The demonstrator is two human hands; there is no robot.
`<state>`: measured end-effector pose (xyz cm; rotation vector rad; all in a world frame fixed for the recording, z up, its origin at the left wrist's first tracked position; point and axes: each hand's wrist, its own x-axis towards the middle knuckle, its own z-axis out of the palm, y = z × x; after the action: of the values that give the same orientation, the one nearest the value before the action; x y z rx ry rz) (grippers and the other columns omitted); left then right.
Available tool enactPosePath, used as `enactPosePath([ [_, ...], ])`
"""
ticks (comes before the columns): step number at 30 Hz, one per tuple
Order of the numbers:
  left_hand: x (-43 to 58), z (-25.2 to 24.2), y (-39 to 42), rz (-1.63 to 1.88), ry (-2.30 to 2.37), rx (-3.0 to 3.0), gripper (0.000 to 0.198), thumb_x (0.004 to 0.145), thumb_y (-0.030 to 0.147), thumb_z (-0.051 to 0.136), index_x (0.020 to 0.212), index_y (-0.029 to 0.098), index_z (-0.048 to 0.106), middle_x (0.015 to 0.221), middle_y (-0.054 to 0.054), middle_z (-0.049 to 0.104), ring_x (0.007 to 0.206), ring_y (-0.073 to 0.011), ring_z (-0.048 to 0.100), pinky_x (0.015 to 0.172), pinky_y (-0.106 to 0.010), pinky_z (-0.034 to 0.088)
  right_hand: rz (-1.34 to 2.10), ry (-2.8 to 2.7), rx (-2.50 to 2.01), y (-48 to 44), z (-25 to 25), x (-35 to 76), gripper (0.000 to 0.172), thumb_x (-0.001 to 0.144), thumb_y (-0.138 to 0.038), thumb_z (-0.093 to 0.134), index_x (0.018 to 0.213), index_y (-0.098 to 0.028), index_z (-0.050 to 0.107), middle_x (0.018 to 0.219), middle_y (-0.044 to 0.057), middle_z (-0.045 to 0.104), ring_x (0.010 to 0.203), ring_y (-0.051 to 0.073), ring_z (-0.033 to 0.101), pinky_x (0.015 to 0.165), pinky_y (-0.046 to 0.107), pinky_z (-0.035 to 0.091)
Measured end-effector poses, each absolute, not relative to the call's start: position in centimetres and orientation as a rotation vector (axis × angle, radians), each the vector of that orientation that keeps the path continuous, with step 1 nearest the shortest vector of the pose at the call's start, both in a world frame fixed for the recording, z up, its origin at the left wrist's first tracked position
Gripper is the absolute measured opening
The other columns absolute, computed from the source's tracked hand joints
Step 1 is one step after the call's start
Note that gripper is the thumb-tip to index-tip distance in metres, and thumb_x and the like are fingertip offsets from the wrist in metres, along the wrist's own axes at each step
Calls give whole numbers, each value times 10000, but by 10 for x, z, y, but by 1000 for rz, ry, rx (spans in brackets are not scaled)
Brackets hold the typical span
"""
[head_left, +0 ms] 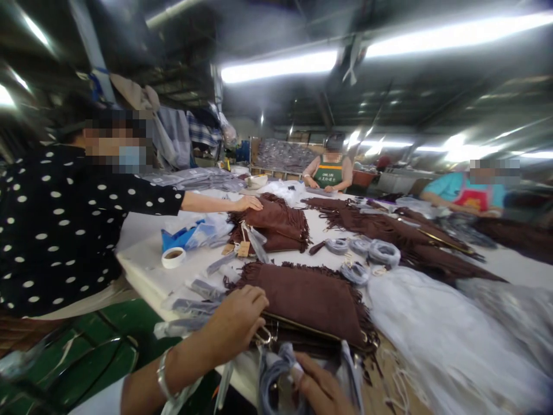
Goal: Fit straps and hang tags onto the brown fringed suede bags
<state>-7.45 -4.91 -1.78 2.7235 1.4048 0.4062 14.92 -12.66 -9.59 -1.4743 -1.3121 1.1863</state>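
Note:
A brown fringed bag (309, 300) with a gold zip lies on the table in front of me. My left hand (235, 323) is at its near left corner, fingers bent and closed around a metal clasp (263, 335); the exact grip is partly hidden. Below the bag, at the bottom edge of the view, my right hand (322, 386) is closed on a coiled strap (279, 374) in greyish plastic wrap. More plastic-wrapped strips (201, 305) lie left of the bag, partly behind my left hand.
Across the table (144, 262), a co-worker's hand (249, 203) rests on stacked brown bags (276, 225). A tape roll (173, 257) and blue dispenser (181, 233) stand left. Wrapped coils (383, 252), white plastic (432, 328) and more brown bags (380, 230) lie right. Two people work farther back.

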Motion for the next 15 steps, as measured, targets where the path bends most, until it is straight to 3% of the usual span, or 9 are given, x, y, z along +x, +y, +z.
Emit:
enactPosePath([
  [3,-58,-27,-25,242,1303,2860,323,833,237,661,1133,184,553,1182,-108,589,1065,-275,567,885,-383,466,1389,-1387,-1368,-108,-84,166,484,732,-636,579,863,-209,768,832,68,734,862,278,652,815,382,488],
  [6,-52,-33,-10,88,1252,2905,122,891,230,586,997,170,585,992,-90,625,889,-252,623,787,-370,504,1545,-1345,-1219,-87,-74,168,515,727,-671,562,708,-179,714,624,24,643,640,204,600,685,330,481],
  [11,-53,-30,-8,109,1253,2995,110,916,121,463,958,162,557,972,-99,598,817,-239,616,705,-359,521,1377,-1143,-1211,-69,-69,162,367,747,-553,639,747,-190,688,767,29,691,820,226,634,783,315,486],
  [15,-57,-33,-15,175,1200,3063,176,877,61,447,989,161,539,1052,-100,568,836,-222,590,706,-337,520,1261,-898,-1227,-65,-80,156,389,805,-583,581,901,-215,667,959,61,711,933,259,654,761,341,530],
])
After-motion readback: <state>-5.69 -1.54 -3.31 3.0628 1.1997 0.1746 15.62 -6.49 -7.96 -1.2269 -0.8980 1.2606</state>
